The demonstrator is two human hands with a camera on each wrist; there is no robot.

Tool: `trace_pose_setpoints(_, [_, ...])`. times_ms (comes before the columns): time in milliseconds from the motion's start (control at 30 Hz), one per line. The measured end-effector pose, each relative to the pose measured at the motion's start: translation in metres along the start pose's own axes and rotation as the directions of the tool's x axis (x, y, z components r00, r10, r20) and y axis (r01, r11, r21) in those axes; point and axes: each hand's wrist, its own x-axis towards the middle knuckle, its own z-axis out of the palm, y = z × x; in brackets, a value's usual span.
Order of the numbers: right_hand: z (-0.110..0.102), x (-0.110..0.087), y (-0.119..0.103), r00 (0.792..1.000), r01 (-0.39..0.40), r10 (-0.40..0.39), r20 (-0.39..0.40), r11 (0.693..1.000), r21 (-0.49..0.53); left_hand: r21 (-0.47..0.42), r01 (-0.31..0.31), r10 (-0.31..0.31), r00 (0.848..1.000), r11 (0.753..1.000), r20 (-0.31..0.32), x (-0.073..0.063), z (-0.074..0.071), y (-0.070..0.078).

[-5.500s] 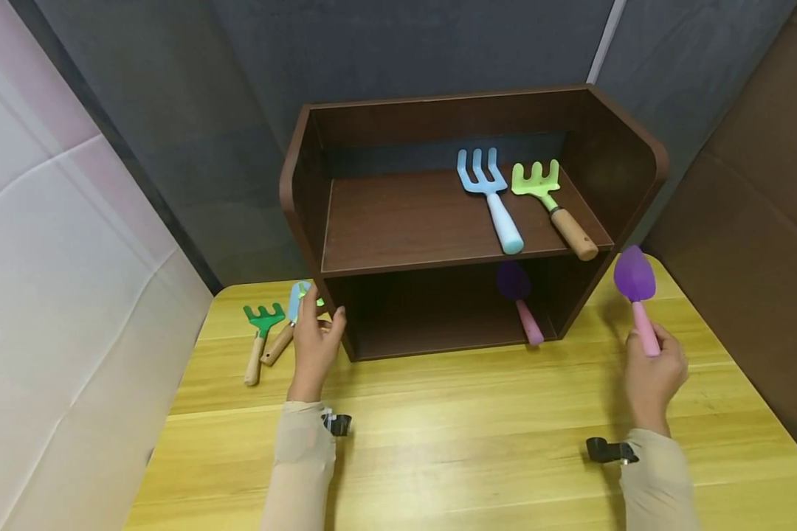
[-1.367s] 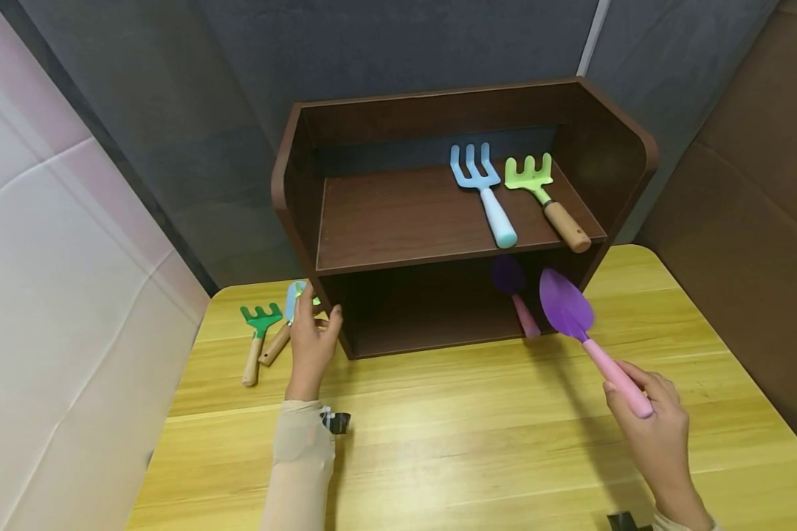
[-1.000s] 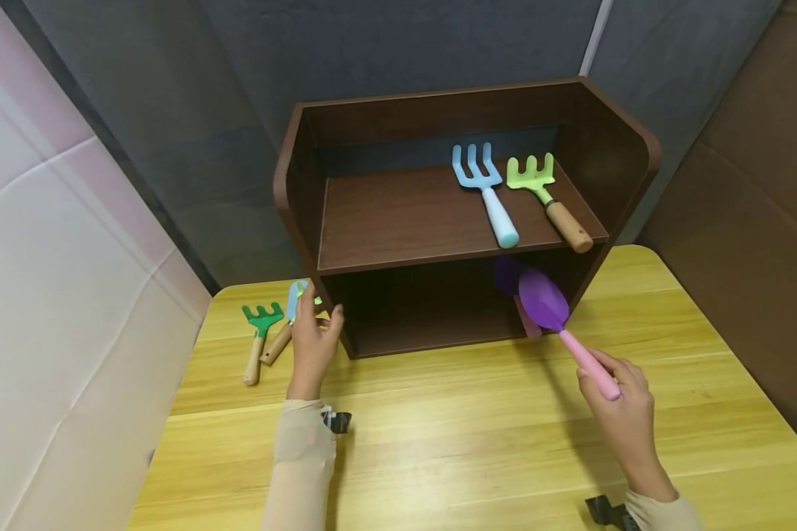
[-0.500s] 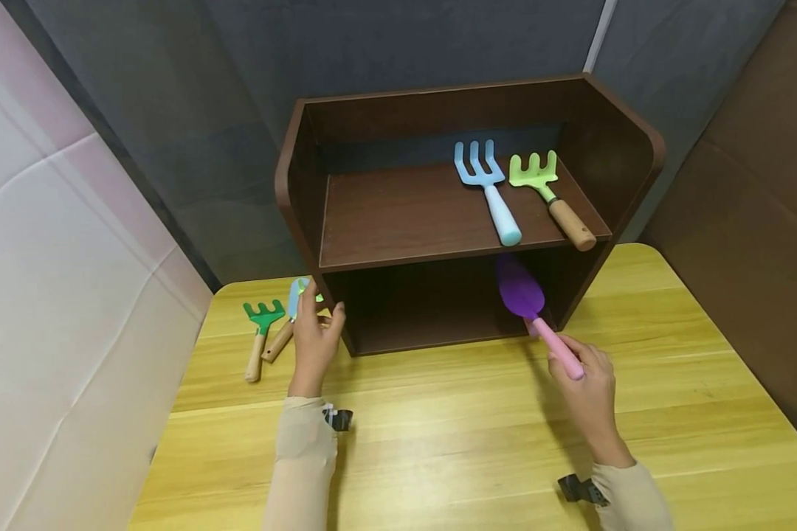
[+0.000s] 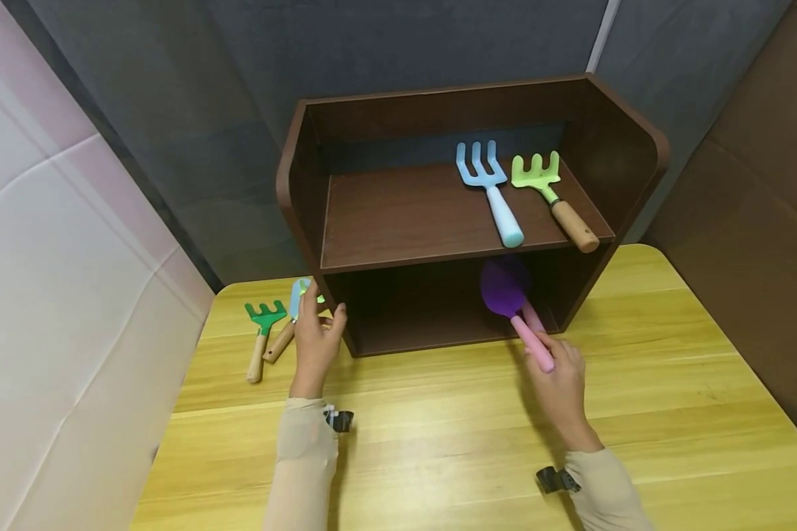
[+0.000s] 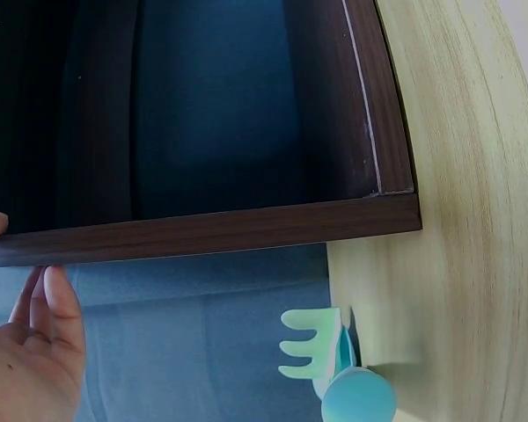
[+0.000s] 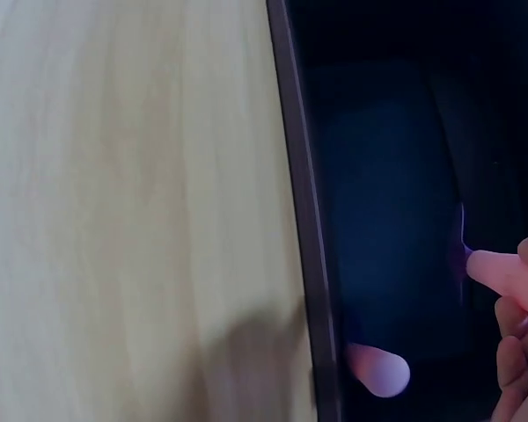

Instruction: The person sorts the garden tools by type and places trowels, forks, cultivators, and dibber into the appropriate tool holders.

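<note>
At the far left a pale wall covering (image 5: 73,258) slopes beside the yellow wooden table (image 5: 425,435); on the table lies a dark green rake (image 5: 263,322) with a wooden handle; just right of it rests a light blue trowel (image 5: 295,296), its wooden handle slanting down to the left; a pale green three-pronged head (image 6: 310,343), partly hidden in the head view, shows there too; beside these the left hand (image 5: 315,339) grips the left side panel of the dark brown shelf (image 5: 398,214), thumb on one side and fingers on the other.

Toward the right of the upper level lies a blue fork (image 5: 494,195), prongs to the back; below it the purple trowel (image 5: 502,293) sits tilted at the opening of the lower compartment, blade inward; it overlaps a second purple trowel (image 5: 533,318) behind it, and whether the two touch I cannot tell; a lime green rake (image 5: 554,199) lies above, beside the blue fork; the right hand (image 5: 561,383) holds the nearer trowel by its pink handle; a brown panel (image 5: 737,221) stands far right.
</note>
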Motion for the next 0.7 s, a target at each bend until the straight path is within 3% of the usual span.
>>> trace_pose_setpoints(333, [0.019,-0.004,-0.001,0.995,-0.084,0.085,0.050,0.996,-0.014,-0.001,0.003,-0.003,1.000,1.000,-0.006,-0.002,0.000,0.002])
trace_pose_setpoints(700, [0.041,-0.004,-0.002,0.990,-0.125,0.129,0.062,0.990,-0.068,0.002,-0.005,0.005,1.000,1.000,-0.008,0.000,0.000,0.002])
